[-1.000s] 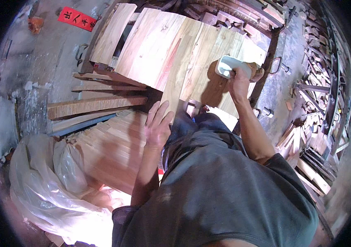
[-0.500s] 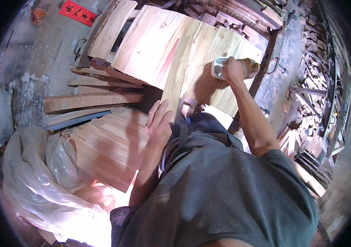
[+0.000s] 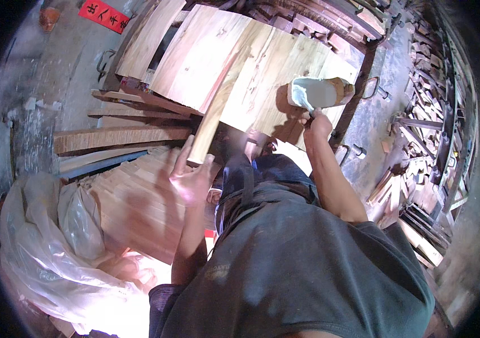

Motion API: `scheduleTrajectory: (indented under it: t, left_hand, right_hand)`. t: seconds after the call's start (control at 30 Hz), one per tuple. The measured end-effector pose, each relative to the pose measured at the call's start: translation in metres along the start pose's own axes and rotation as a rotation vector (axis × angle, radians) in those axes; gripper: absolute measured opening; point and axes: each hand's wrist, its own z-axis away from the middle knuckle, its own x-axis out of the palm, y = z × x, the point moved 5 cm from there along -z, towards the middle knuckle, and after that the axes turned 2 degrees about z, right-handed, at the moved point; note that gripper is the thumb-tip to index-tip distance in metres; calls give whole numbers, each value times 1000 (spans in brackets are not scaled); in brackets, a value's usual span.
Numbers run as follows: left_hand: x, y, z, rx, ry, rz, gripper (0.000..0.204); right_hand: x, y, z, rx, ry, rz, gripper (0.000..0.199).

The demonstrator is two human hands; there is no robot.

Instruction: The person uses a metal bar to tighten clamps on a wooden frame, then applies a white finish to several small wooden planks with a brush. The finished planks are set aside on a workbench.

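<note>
Holding the near end of a strip [image 3: 221, 107], the left hand [image 3: 190, 183] has its fingers along the strip's left side and its thumb on the right, so the wood lies between them. The strip slants away from the person, its far part over a row of pale boards [image 3: 273, 73] and its near end sticking out past their edge, toward the body. Whether it lies flat on the boards or is tipped a little, I cannot tell

Closed around a pale handle [image 3: 308, 109], the fingers of the right hand [image 3: 318, 125] sit just beside the near rim of a tub [image 3: 346, 92]. The handle leans into the tub; what is on its lower end is hidden. The tub is white inside, brown on the outside at its right end, and holds something whitish. It is over the right part of the boards, well apart from the strip, with a dark shadow to its left

One more board [image 3: 148, 45] lies at the far left, past a dark gap. Left of the strip, rough beams [image 3: 121, 139] stick out sideways, with a blue bar [image 3: 104, 167] below them. Nearer the body is a bed of slats [image 3: 138, 205], and beside it a crumpled plastic sheet [image 3: 48, 225]. Red paper [image 3: 104, 16] with black writing lies at the upper left. Offcuts [image 3: 426, 101] are heaped on the right. A dark shirt [image 3: 290, 270] fills the lower middle
</note>
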Motion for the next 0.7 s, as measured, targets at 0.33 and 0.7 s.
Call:
scheduleTrajectory:
  t: [0.33,0.7]
  left_hand:
    - [-61,-43,-2,-310,139,212,47]
    - [-71,-57,-5,-294,83,350,47]
  right_hand:
    - [-21,12,2,372,-88,-430,18]
    - [114,-15,46,256,-801,-54,20]
